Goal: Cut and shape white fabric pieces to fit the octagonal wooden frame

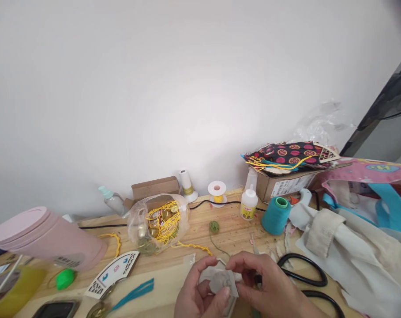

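Observation:
A small pale grey piece point(222, 282), which looks like fabric or paper, is between my two hands at the bottom of the view. My left hand point(196, 291) is closed on it, with the thumb pressed over its front. The fingers of my right hand point(266, 280) are bent close together at its right edge; whether they pinch it too is hard to see. Scissors with black handles point(302, 269) lie beside and partly behind my right hand, their blades hidden. A green thread runs toward my hands from a small ball point(214, 227).
Along the wall stand a glue bottle point(248, 205), a teal thread cone point(275, 216), a yellow cord spool point(217, 194) and a bag of cords point(159, 223). White fabric point(339, 247) is heaped right. A pink bin point(51, 238) and fan-shaped piece point(112, 274) are left.

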Demonstrator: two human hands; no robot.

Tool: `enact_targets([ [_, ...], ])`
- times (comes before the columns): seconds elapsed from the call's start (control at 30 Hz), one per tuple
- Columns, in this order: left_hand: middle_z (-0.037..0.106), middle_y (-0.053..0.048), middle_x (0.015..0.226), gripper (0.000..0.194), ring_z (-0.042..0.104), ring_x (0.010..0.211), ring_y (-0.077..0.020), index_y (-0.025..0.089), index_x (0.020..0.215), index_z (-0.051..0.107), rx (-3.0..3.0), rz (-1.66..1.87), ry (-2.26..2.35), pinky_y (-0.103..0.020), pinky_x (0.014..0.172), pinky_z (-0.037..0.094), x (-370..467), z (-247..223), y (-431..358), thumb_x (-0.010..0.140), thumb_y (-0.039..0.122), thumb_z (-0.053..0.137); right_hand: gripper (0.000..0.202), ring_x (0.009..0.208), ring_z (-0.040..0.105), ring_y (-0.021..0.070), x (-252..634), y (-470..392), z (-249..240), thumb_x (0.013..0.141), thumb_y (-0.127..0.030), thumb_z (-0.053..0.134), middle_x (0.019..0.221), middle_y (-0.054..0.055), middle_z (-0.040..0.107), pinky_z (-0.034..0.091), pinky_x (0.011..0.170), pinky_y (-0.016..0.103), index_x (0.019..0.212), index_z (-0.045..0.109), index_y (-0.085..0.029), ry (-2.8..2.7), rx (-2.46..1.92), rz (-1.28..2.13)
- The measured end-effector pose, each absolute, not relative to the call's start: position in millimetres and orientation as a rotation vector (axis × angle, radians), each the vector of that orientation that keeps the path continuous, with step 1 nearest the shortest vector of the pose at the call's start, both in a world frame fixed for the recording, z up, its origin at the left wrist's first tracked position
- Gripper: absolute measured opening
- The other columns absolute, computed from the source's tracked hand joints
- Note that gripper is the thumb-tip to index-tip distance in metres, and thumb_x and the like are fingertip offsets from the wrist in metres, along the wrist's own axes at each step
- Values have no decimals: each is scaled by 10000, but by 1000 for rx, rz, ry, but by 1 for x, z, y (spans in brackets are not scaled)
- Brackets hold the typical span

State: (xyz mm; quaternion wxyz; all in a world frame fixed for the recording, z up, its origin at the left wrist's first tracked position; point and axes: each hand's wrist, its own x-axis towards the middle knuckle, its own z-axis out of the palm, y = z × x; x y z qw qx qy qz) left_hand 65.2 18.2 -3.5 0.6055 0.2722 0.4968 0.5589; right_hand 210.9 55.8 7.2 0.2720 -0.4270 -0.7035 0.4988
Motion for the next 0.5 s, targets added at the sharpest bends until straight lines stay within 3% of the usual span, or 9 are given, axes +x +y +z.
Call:
enact_targets([
  [0.17,705,-65,772,417,624,577,-150,179,863,617,626,1322,1125,-206,460,469,66,-4,15,479,200,779,266,542,438,104,211,54,8,653,-65,521,609,-49,553,353,519,183,867,609,-198,-1928,-1160,1325],
  [0.33,690,-35,649,385,607,554,-140,175,834,634,650,1309,1127,-202,456,468,65,-7,15,481,227,779,251,545,440,109,212,55,12,678,-84,525,608,-44,529,355,513,190,892,610,-184,-1924,-1201,1283],
  [0.5,677,-23,613,368,592,530,-127,169,812,647,669,1305,1140,-192,453,459,64,-7,14,477,244,780,210,619,518,137,213,56,8,740,-133,518,723,-1,625,406,577,221,936,586,-170,-1896,-1155,1325],
])
